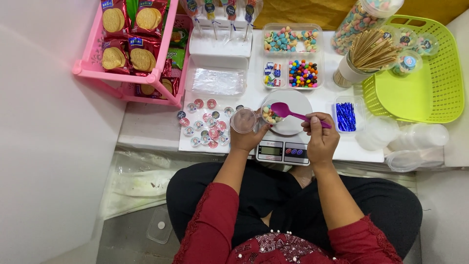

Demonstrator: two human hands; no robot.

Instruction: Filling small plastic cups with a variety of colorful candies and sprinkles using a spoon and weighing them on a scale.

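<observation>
Small clear cup (pixel 271 114) of mixed pastel candies sits at frame centre, over the round plate of the white kitchen scale (pixel 288 128). My left hand (pixel 248 138) steadies it: thumb and fingertips pinch its near rim, and the same hand seems to grip a clear lid (pixel 243 120) just left of the cup, though I cannot tell exactly which fingers hold which. My right hand (pixel 320 136) has fingers pressed together around the handle of a magenta plastic spoon (pixel 293 112), its bowl resting at the cup's mouth. Left of the scale, round stickers (pixel 207 123) lie scattered on the white table (pixel 151 128). Above them, a flat stack of clear bags (pixel 218 81). Above the scale, a clear divided tray (pixel 293 56) holds pastel candies, bright coated ones and small wrapped pieces. Right of the scale, a small box of blue twist ties (pixel 346 115); above it, a cup of wooden sticks (pixel 367 55). Upper right of frame, a lime green basket (pixel 425 90); below it, stacked clear cups (pixel 405 142). Upper left, a pink rack (pixel 141 73) with biscuit packs (pixel 128 36).
</observation>
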